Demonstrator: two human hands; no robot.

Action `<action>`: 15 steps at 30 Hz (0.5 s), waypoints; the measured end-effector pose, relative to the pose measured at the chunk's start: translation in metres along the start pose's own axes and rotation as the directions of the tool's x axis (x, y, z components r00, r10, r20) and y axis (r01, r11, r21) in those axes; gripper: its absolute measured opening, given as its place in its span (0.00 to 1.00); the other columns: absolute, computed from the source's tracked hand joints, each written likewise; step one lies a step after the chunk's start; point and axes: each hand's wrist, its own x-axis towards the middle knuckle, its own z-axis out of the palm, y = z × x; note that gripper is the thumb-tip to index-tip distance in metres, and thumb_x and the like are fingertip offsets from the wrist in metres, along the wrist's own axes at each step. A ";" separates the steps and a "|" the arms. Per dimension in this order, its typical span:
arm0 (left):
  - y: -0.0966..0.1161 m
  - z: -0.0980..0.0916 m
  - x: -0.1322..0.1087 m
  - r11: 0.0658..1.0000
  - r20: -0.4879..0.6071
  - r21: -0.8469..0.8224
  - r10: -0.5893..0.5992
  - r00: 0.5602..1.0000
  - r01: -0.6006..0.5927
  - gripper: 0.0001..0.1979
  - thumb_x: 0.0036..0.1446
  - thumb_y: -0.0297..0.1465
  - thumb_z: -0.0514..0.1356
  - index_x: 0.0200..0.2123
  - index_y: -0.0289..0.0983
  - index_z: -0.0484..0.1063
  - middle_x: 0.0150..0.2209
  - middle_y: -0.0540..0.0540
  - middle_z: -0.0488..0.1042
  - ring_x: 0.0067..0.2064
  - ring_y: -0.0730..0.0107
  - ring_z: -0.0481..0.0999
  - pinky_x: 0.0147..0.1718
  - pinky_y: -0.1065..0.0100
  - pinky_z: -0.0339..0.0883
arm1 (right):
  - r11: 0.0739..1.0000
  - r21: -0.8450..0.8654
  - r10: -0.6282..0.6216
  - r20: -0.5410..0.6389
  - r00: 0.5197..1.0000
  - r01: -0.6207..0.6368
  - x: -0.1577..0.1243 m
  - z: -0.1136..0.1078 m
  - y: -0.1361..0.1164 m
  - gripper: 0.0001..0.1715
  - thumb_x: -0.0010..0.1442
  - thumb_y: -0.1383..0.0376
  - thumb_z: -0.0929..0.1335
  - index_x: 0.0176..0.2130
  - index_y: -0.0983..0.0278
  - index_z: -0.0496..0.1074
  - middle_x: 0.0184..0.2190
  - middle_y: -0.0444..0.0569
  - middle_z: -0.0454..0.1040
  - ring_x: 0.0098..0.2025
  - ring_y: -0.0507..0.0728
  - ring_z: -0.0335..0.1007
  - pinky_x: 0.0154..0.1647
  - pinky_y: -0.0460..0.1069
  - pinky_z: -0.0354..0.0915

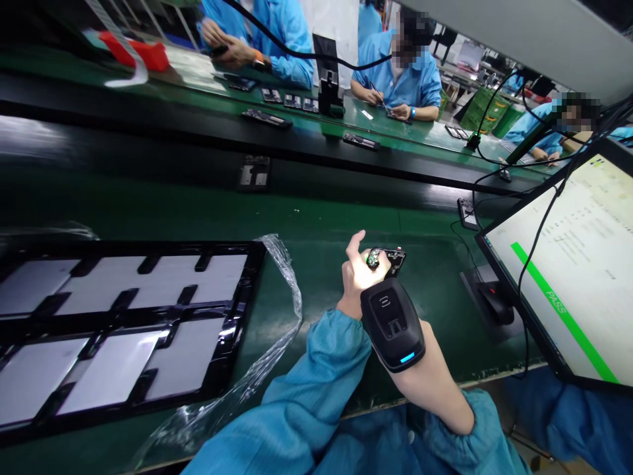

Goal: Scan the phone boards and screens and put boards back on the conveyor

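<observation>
My left hand (355, 276) is raised over the green bench, thumb up, fingers closed on the edge of a small black circuit board (390, 258) with a green round part on it. My right hand sits just behind it, hidden under a black wearable scanner (393, 324) strapped to its back, a blue light glowing at the scanner's near end. The right fingers do not show, so I cannot tell whether they also touch the board. Both arms wear blue sleeves; the right forearm (435, 386) is bare.
A black tray (232, 330) of white rectangular sheets lies at the left, loose clear plastic film (289, 284) trailing beside it. A tilted monitor (568, 264) with a green PASS bar stands at the right. Across a dark conveyor (148, 142) carrying boards, people in blue coats work.
</observation>
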 end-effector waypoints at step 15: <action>-0.012 0.000 0.011 0.995 -0.019 0.092 -0.038 0.999 0.040 0.35 0.55 0.34 0.60 0.64 0.35 0.54 0.28 0.50 0.79 0.30 0.63 0.80 0.32 0.68 0.67 | 1.000 0.002 -0.011 -0.010 1.000 0.011 -0.007 0.000 0.001 0.12 0.48 0.74 0.70 0.33 0.60 0.71 0.29 0.42 0.75 0.30 0.56 0.69 0.30 0.48 0.64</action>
